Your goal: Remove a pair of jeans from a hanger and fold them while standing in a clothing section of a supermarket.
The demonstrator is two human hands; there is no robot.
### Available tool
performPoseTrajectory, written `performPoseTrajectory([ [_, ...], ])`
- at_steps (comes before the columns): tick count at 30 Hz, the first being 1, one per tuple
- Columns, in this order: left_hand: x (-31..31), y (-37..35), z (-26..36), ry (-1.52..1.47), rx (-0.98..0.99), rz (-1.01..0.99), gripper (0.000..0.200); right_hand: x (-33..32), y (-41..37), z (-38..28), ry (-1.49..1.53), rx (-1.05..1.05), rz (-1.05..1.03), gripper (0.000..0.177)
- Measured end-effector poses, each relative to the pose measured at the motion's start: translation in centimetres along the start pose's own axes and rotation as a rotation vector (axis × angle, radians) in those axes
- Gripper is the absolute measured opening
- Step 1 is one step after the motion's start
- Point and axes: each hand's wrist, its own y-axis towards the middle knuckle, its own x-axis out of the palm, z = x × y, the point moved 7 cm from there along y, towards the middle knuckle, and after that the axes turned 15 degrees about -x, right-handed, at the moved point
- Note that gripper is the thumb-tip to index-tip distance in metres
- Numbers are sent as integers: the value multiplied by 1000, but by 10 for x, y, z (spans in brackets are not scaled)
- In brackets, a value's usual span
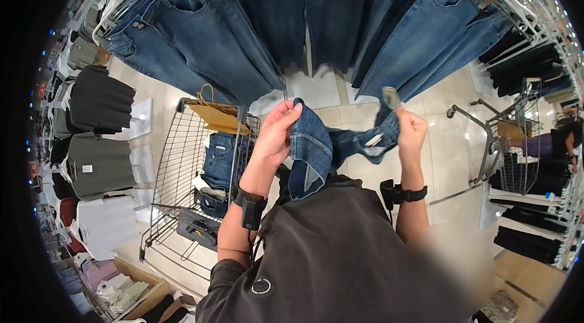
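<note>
A pair of blue jeans (311,143) hangs bunched between my two hands, in front of my chest. My left hand (277,134) pinches a leg hem, whose open end droops toward me. At the other side, my right hand (411,131) has its fingers closed on the waistband end, where a pale patch of lining or label shows. The middle of the garment sags and its lower part is hidden against my dark shirt. Dark straps with small devices sit on both wrists.
Racks of blue jeans (201,37) on white hangers stand ahead. At my left is a wire shopping cart (176,159) holding folded jeans (220,156) and a brown paper bag (213,117). Shirts (100,162) hang farther left. Another cart (514,168) stands at the right.
</note>
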Motion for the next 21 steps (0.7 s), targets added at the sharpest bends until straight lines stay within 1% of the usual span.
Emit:
performPoseTrajectory([
  [1, 3, 0, 3, 2, 20, 16, 7, 13, -4, -6, 47, -90, -51, 40],
  [2, 5, 1, 5, 3, 40, 32, 7, 28, -7, -16, 122, -211, -148, 38],
  [4, 10, 1, 8, 6, 77, 75, 6, 51, -15, -38, 115, -251, -457, 37],
  [6, 13, 2, 9, -4, 108, 103, 6, 74, -26, -59, 73, -355, -625, 33],
  [8, 17, 2, 6, -27, 132, 117, 5, 91, -33, -78, 84, -327, -617, 29],
  [9, 21, 1, 3, -39, 136, 134, 6, 97, -36, -78, 19, -286, -658, 21],
  [12, 25, 2, -10, 69, 207, 136, 10, 115, -39, -82, -71, -364, -677, 31],
  [13, 27, 0, -13, 143, 230, 177, 15, 121, -41, -81, -98, -392, -694, 36],
  [16, 30, -5, -15, 125, 176, 144, 22, 127, -43, -72, -146, -344, -690, 38],
  [17, 29, -6, -16, 185, 165, 112, 34, 128, -43, -69, -141, -355, -678, 38],
  [20, 46, -26, -14, 118, 60, 34, 44, 129, -43, -78, -119, -382, -722, 35],
  [21, 50, -30, -14, 168, 35, 13, 57, 129, -43, -79, -128, -395, -722, 32],
])
